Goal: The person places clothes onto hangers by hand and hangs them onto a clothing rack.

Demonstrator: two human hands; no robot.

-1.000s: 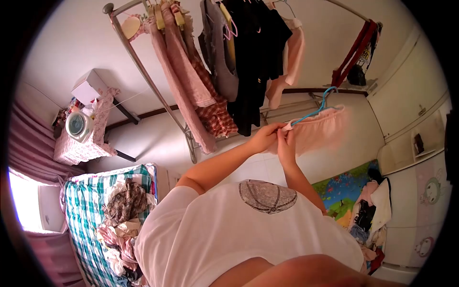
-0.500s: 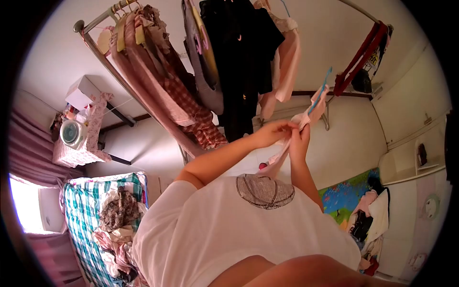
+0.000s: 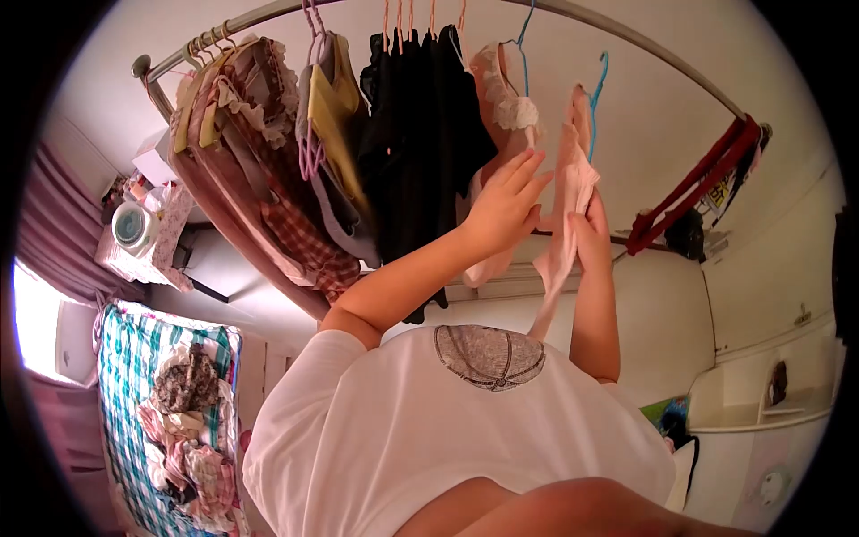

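My right hand [image 3: 591, 234] grips the side of a pale pink garment [image 3: 565, 197], which hangs long and narrow from a blue hanger [image 3: 599, 89]. The hook of that hanger is below the rail and apart from it. My left hand [image 3: 508, 199] is open, with its fingers stretched upward. It is in front of another pink garment with a lace trim [image 3: 516, 115], hung on the rail; whether they touch I cannot tell. Black clothes [image 3: 416, 134] hang just left of that hand.
A metal clothes rail [image 3: 617, 25] curves across the top. On its left hang pink and checked clothes [image 3: 259, 179], and a dark red strap [image 3: 693, 183] hangs at its right end. Rumpled clothes [image 3: 188, 385] lie on a bed [image 3: 125, 358] at left. White shelves [image 3: 716, 398] stand at right.
Both hands were together on the pink garment. My left hand has let go and moved up and left; my right hand has raised the garment and hanger toward the rail. The view has tilted upward.
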